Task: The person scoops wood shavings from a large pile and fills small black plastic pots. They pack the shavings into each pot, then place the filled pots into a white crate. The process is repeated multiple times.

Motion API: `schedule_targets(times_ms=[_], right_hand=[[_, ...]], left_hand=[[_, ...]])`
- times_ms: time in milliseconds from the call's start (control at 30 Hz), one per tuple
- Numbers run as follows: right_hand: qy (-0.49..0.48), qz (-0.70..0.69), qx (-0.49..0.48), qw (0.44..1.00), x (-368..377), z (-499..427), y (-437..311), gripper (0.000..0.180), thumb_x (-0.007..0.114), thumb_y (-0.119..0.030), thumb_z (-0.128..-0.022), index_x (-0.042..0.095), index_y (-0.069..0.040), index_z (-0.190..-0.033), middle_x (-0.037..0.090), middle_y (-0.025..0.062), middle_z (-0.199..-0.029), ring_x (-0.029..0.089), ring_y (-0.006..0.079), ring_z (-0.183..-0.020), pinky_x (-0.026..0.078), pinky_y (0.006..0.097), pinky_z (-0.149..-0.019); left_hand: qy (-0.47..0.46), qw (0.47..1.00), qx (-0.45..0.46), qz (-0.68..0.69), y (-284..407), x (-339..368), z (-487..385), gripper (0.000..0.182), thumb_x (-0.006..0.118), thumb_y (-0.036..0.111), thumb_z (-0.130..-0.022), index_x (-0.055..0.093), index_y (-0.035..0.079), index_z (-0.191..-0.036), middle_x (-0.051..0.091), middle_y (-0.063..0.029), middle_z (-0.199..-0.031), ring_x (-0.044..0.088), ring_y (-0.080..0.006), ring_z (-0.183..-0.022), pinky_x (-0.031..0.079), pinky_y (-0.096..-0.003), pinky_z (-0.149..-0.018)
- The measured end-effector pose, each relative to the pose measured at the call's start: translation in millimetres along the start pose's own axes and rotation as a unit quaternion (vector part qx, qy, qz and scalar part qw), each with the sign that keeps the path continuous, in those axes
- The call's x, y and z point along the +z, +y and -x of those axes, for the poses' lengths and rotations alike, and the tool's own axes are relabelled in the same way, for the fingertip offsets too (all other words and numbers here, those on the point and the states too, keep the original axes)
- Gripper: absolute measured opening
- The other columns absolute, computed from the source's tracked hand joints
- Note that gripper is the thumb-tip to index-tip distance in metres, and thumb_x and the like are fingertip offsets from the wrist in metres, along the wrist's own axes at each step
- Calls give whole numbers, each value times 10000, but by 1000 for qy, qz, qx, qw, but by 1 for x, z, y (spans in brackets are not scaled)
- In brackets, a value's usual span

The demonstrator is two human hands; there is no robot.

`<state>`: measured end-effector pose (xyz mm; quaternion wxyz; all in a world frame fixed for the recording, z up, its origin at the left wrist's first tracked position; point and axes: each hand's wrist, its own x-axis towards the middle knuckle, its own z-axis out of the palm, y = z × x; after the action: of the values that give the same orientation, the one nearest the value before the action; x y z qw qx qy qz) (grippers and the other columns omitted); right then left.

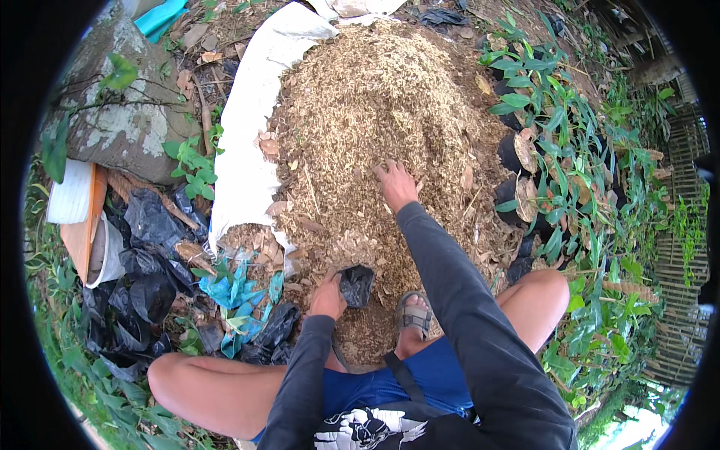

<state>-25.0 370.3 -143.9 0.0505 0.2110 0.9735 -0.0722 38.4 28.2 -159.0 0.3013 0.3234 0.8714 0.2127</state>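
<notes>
My left hand (328, 298) grips the side of a black plastic planting bag (356, 286), whose mouth faces up and looks dark inside. The bag rests low in front of me, close to my sandalled foot (414, 315). Farther out, my right hand (396, 183) reaches onto a large heap of brown soil mixed with pale husks (365, 112). Its fingers are spread and their tips touch the loose material. Whether any of it lies under the palm is hidden.
A white woven sack (247, 129) borders the heap on the left. Crumpled black plastic bags (149, 281) and torn blue plastic (233, 287) lie nearer left. Filled black planting bags (514, 152) with leafy plants (557, 140) line the right. A big rock (124, 101) stands upper left.
</notes>
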Motion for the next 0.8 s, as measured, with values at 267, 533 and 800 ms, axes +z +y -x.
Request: schedule_targets(times_ms=[267, 533, 800], right_hand=[[-72, -131, 16, 989, 18, 15, 28, 434, 596, -193, -1038, 487, -126, -1452, 542, 317, -1413, 614, 458, -1207, 517, 504, -1062], [-90, -170, 15, 981, 2, 22, 27, 219, 555, -194, -1070, 629, -10, -1163, 682, 272, -844, 698, 442, -839, 534, 537, -795], [-144, -46, 14, 988, -30, 5, 12, 521, 435, -409, -1123, 650, 44, -984, 687, 239, -849, 697, 376, -846, 568, 508, -789]], left_hand=[[-23, 999, -1, 48, -3, 7, -17, 557, 670, 37, -777, 630, 11, -1332, 573, -154, -1439, 691, -385, -1063, 563, -473, -932], [-1, 995, 13, 99, 3, 17, -32, 525, 676, 45, -751, 658, 1, -1274, 618, -172, -1379, 672, -402, -1090, 550, -458, -958], [-68, 995, -14, 65, 6, 15, -42, 493, 676, 60, -771, 671, -14, -1259, 635, -231, -1348, 642, -408, -1172, 525, -447, -1024]])
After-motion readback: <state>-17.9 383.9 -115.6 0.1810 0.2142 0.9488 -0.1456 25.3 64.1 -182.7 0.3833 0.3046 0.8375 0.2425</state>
